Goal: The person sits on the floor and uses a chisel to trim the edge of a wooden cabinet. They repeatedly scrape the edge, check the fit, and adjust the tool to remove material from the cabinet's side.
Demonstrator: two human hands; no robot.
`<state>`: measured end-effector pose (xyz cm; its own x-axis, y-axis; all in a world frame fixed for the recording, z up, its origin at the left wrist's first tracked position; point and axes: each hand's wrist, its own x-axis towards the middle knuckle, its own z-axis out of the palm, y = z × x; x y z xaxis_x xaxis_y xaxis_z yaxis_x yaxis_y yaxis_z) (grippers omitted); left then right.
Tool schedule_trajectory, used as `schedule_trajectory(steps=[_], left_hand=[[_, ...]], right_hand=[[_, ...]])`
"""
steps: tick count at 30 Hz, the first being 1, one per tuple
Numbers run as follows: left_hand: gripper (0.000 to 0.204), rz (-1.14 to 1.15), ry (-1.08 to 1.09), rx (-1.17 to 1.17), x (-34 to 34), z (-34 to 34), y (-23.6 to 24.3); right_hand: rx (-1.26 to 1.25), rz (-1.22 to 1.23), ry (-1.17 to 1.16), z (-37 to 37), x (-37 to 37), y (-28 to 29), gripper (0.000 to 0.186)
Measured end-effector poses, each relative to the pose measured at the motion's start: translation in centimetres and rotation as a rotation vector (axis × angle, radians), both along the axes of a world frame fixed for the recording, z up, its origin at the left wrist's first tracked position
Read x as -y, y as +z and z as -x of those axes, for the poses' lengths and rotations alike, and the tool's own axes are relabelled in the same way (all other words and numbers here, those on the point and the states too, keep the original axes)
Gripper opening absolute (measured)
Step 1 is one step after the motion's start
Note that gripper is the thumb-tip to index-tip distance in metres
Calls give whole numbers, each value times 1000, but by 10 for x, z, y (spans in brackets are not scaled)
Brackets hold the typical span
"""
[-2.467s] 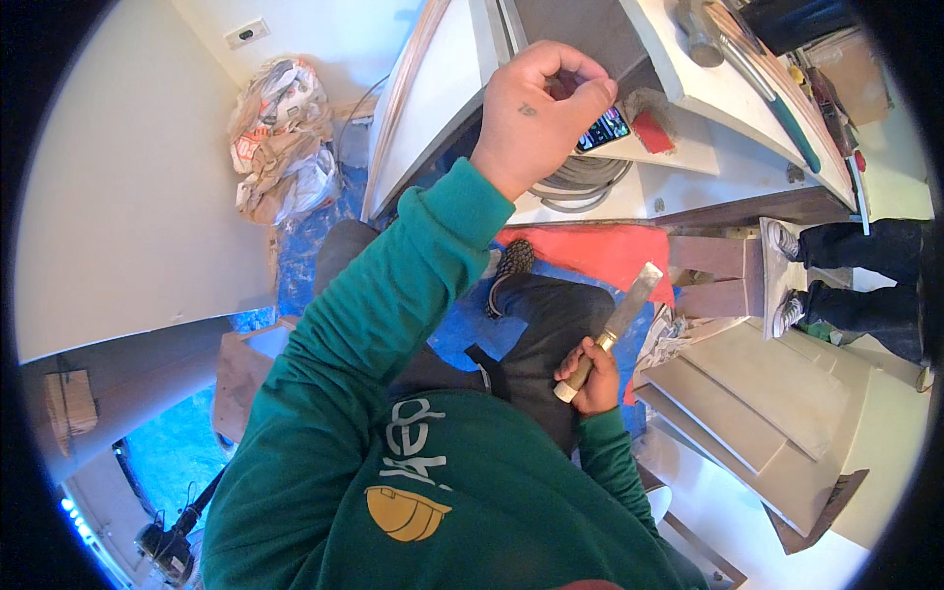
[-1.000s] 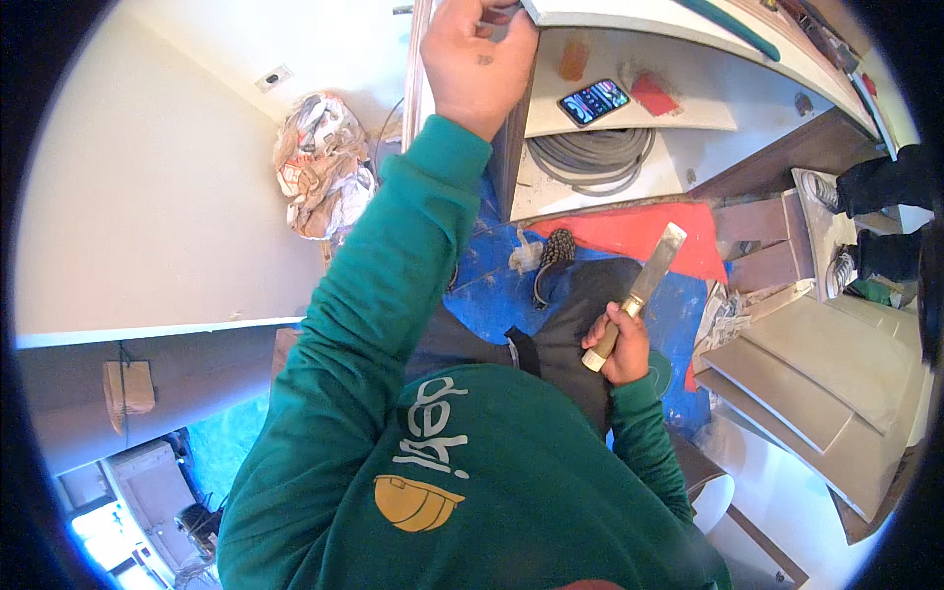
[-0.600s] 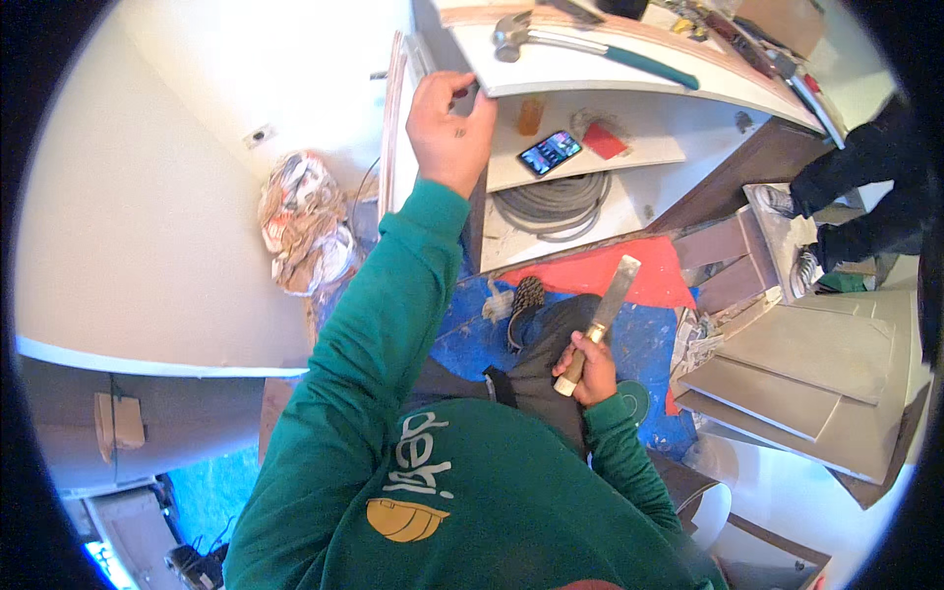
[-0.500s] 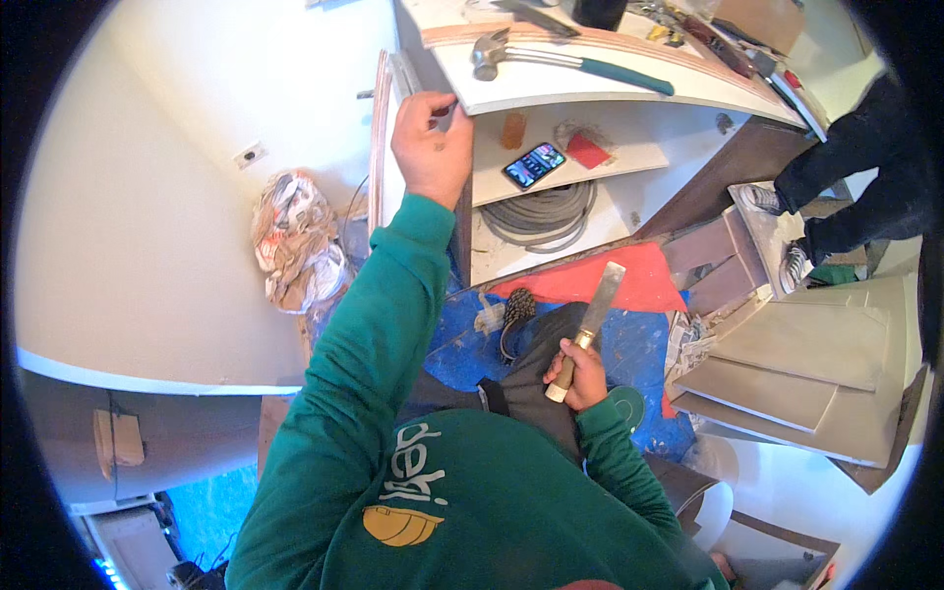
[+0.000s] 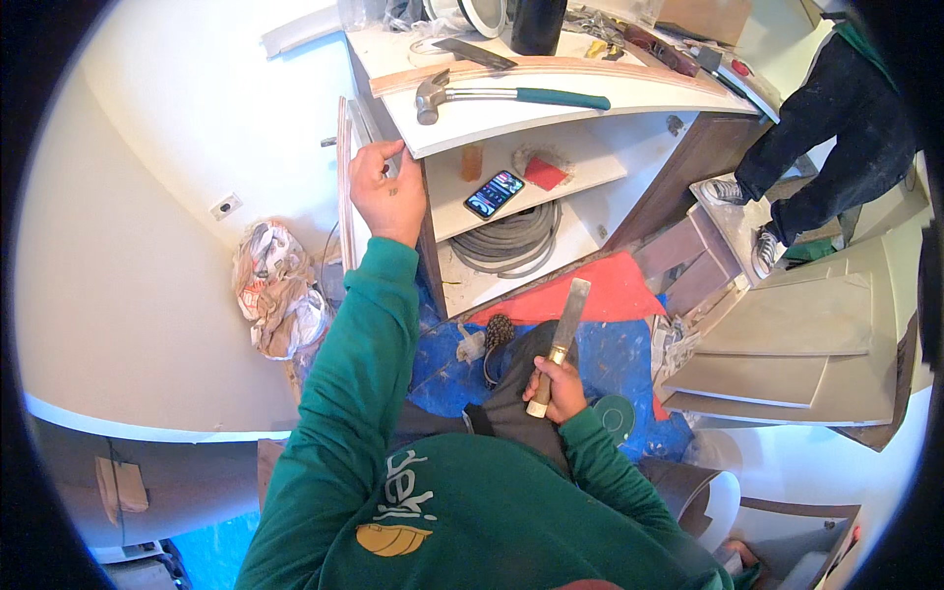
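My right hand [image 5: 562, 390] is closed round the wooden handle of a chisel [image 5: 568, 320], whose flat blade points up and away over my lap. At the near left corner of a cabinet [image 5: 426, 236], my left hand [image 5: 388, 195] has its fingers curled against the edge, just under the white top [image 5: 511, 116]. A claw hammer [image 5: 511, 95] with a green grip lies on that top, apart from both hands. Behind it runs a curved layered wood strip [image 5: 590, 67], with a dark flat blade-like piece [image 5: 476, 53] beside it.
The cabinet shelf holds a phone [image 5: 494, 194], a red scrap [image 5: 544, 173] and an orange bottle [image 5: 472, 162]; a coiled hose [image 5: 511, 241] lies below. Another person [image 5: 816, 138] stands on a board at right. Stacked panels [image 5: 777, 334] and a debris bag [image 5: 280, 290] flank me.
The view has shifted, so the cabinet and both hands appear further left and lower. My left hand stays at the cabinet corner; the chisel remains in my right hand.
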<state>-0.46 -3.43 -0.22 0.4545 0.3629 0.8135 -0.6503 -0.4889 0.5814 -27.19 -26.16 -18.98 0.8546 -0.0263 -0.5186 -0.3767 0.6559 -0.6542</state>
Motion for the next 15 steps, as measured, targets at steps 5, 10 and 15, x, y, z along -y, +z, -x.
schedule_trajectory(steps=[5, 10, 15], left_hand=[[13, -20, 19, -17, 1, 2, 0], [15, -88, 56, 9, -8, 0, -1], [24, -47, -38, -232, -20, 33, -19]], right_hand=[[-5, -13, -13, 2, 1, -3, 19], [18, 7, -15, 2, 0, -4, 19], [9, -14, -46, 4, 3, 2, 19]])
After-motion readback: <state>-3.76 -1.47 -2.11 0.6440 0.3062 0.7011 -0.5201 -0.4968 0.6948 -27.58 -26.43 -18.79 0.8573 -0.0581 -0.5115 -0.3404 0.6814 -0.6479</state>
